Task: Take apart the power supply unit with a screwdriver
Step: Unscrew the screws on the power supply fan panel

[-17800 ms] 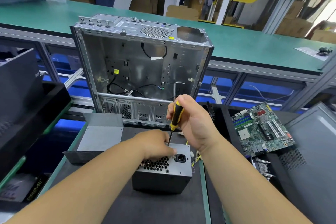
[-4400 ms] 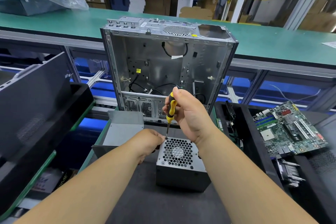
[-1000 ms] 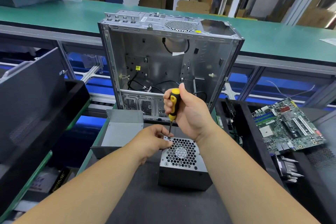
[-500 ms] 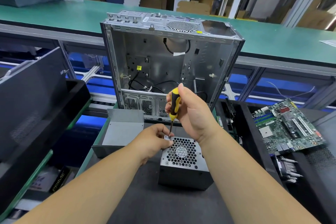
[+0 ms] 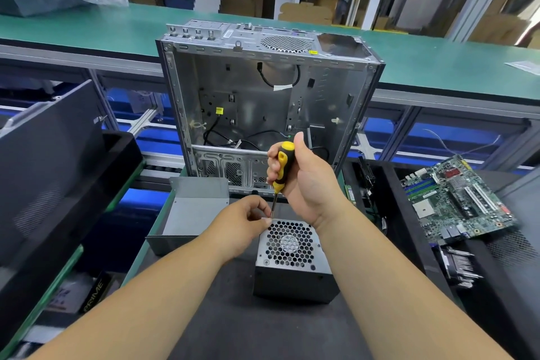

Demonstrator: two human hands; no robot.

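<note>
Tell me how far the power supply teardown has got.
Done: the power supply unit sits outside the empty computer case, fan grille up. In hand: the right hand holds the screwdriver on the grille's far-left corner, where the left hand pinches at the tip. Left: the near corner screws remain in place and the housing is closed.

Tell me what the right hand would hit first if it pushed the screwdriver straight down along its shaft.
Most likely the power supply unit: the screwdriver in the right hand points at its far left corner, by the left hand fingertips. Whether the tip already touches is unclear.
</note>
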